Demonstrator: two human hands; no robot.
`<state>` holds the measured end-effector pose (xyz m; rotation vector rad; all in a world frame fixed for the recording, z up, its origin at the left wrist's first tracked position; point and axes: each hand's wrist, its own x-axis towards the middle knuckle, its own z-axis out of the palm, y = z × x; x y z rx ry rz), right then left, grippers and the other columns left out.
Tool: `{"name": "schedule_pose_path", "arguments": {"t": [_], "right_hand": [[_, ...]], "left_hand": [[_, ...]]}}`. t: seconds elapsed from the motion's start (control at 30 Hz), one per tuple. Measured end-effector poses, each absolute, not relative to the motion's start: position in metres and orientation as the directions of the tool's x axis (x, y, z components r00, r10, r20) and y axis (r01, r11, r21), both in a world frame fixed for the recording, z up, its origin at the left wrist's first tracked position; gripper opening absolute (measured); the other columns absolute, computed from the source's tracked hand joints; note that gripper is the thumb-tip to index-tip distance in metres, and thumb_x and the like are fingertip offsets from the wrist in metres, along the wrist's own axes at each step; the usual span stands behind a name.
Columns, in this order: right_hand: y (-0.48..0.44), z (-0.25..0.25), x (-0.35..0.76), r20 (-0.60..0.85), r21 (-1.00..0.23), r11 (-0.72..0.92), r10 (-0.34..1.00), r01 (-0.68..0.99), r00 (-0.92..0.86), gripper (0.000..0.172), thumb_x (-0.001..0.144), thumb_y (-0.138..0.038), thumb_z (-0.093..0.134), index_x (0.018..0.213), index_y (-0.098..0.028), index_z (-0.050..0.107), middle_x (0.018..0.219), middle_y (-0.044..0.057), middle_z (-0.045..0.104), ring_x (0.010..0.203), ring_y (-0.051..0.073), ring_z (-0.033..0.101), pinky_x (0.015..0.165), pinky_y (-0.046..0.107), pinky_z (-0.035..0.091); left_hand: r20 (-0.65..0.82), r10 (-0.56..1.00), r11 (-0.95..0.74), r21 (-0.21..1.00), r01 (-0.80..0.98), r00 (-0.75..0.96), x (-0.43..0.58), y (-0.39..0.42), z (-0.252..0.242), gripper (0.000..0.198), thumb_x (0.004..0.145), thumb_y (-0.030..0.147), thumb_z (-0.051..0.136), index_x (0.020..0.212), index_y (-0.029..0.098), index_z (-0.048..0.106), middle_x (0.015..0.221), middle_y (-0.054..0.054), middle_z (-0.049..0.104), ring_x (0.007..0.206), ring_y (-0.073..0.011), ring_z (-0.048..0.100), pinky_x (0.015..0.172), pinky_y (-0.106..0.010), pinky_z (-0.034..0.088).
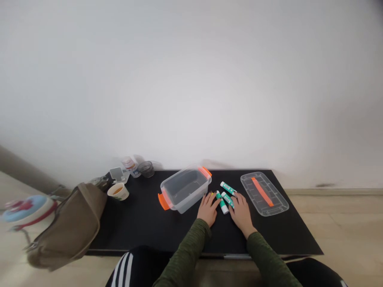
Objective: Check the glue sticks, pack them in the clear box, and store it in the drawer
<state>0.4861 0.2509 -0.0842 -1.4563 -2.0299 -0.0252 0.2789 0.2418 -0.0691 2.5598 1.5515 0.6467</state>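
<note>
Resting both bare hands on the black bench (128, 227) in the head view, fingers spread flat, neither grip clamped on anything: left hand (208, 209) with fingertips just beside, and right hand (241, 213) with fingertips touching, a cluster of teal-and-white glue sticks (223, 203), one lying slightly farther off. Risk of those round sticks rolling under a nudge, or of a careless left wrist knocking the clear plastic box (185, 190), orange clip handles at both ends, dark bench showing through its floor. Clear lid (264, 194) with orange strip lying right. Far left, paper cup (118, 191) holding brownish liquid, liable to tip if the olive bag (67, 227) slumps against it.
</note>
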Motion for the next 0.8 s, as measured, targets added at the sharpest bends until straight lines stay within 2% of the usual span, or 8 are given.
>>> {"name": "schedule_pose_path", "arguments": {"t": [0.2, 0.37, 0.47, 0.57, 0.63, 0.7, 0.77, 0.8], "right_hand": [[0.239, -0.083, 0.486, 0.564, -0.445, 0.438, 0.814, 0.781, -0.136, 0.037, 0.090, -0.025, 0.047, 0.126, -0.019, 0.054, 0.137, 0.015, 0.051, 0.133, 0.031, 0.040, 0.106, 0.054, 0.039], [0.204, -0.069, 0.489, 0.551, -0.620, 0.434, 0.834, 0.654, -0.031, 0.031, 0.093, -0.024, 0.042, 0.117, -0.020, 0.060, 0.124, 0.015, 0.059, 0.122, 0.029, 0.052, 0.104, 0.053, 0.043], [0.150, -0.071, 0.487, 0.469, -0.751, 0.379, 0.883, 0.541, 0.032, 0.029, 0.093, -0.025, 0.042, 0.114, -0.022, 0.062, 0.118, 0.014, 0.063, 0.113, 0.027, 0.059, 0.098, 0.047, 0.050], [0.081, -0.086, 0.484, 0.373, -0.840, 0.282, 0.921, 0.464, 0.116, 0.028, 0.094, -0.031, 0.043, 0.111, -0.025, 0.064, 0.114, 0.013, 0.066, 0.108, 0.027, 0.063, 0.093, 0.043, 0.053], [0.041, -0.099, 0.479, 0.297, -0.878, 0.217, 0.946, 0.427, 0.129, 0.027, 0.093, -0.037, 0.044, 0.103, -0.026, 0.067, 0.104, 0.011, 0.070, 0.099, 0.026, 0.067, 0.086, 0.039, 0.056], [0.015, -0.105, 0.472, 0.192, -0.901, 0.155, 0.980, 0.404, 0.053, 0.030, 0.092, -0.045, 0.045, 0.090, -0.026, 0.069, 0.087, 0.008, 0.072, 0.081, 0.023, 0.069, 0.072, 0.032, 0.057], [0.007, -0.090, 0.464, 0.069, -0.906, 0.096, 0.994, 0.412, -0.081, 0.038, 0.089, -0.054, 0.048, 0.075, -0.025, 0.068, 0.069, 0.005, 0.069, 0.061, 0.020, 0.065, 0.059, 0.027, 0.053], [0.007, -0.072, 0.462, 0.013, -0.902, 0.073, 0.990, 0.425, -0.143, 0.043, 0.087, -0.059, 0.049, 0.069, -0.024, 0.067, 0.061, 0.003, 0.066, 0.054, 0.018, 0.061, 0.055, 0.026, 0.050]], "left_hand": [[0.330, 0.885, -0.431, 0.317, 0.845, 0.328, 0.289, 0.203, -0.080, 0.072, 0.074, 0.005, 0.047, 0.144, 0.022, 0.044, 0.154, -0.010, 0.037, 0.146, -0.0295, 0.025, 0.117, -0.057, 0.026], [0.328, 0.881, -0.454, 0.381, 0.805, 0.341, 0.285, 0.195, -0.071, 0.070, 0.074, 0.003, 0.042, 0.143, 0.018, 0.046, 0.153, -0.011, 0.039, 0.146, -0.0276, 0.025, 0.118, -0.054, 0.026], [0.372, 0.898, -0.402, 0.478, 0.781, 0.235, 0.286, 0.164, -0.070, 0.066, 0.078, 0.006, 0.040, 0.143, 0.018, 0.044, 0.153, -0.012, 0.037, 0.146, -0.0267, 0.025, 0.118, -0.053, 0.027], [0.362, 0.929, -0.301, 0.621, 0.724, 0.076, 0.289, 0.100, -0.091, 0.061, 0.083, 0.012, 0.038, 0.142, 0.024, 0.045, 0.150, -0.010, 0.041, 0.143, -0.0244, 0.032, 0.116, -0.051, 0.032], [0.310, 0.950, -0.253, 0.692, 0.677, 0.038, 0.293, 0.053, -0.113, 0.055, 0.083, 0.018, 0.039, 0.136, 0.027, 0.052, 0.143, -0.011, 0.049, 0.137, -0.0250, 0.042, 0.113, -0.050, 0.037], [0.216, 0.976, -0.184, 0.751, 0.634, 0.027, 0.298, 0.018, -0.125, 0.046, 0.083, 0.028, 0.042, 0.125, 0.026, 0.063, 0.131, -0.016, 0.059, 0.125, -0.0286, 0.054, 0.105, -0.050, 0.046], [0.039, 0.997, -0.071, 0.809, 0.583, 0.067, 0.301, 0.005, -0.113, 0.043, 0.083, 0.043, 0.043, 0.111, 0.024, 0.070, 0.114, -0.018, 0.068, 0.107, -0.0306, 0.064, 0.090, -0.047, 0.054], [-0.071, 0.994, 0.016, 0.834, 0.551, 0.078, 0.301, 0.006, -0.093, 0.047, 0.084, 0.050, 0.040, 0.101, 0.022, 0.073, 0.097, -0.017, 0.072, 0.091, -0.0293, 0.069, 0.077, -0.044, 0.057]]}}
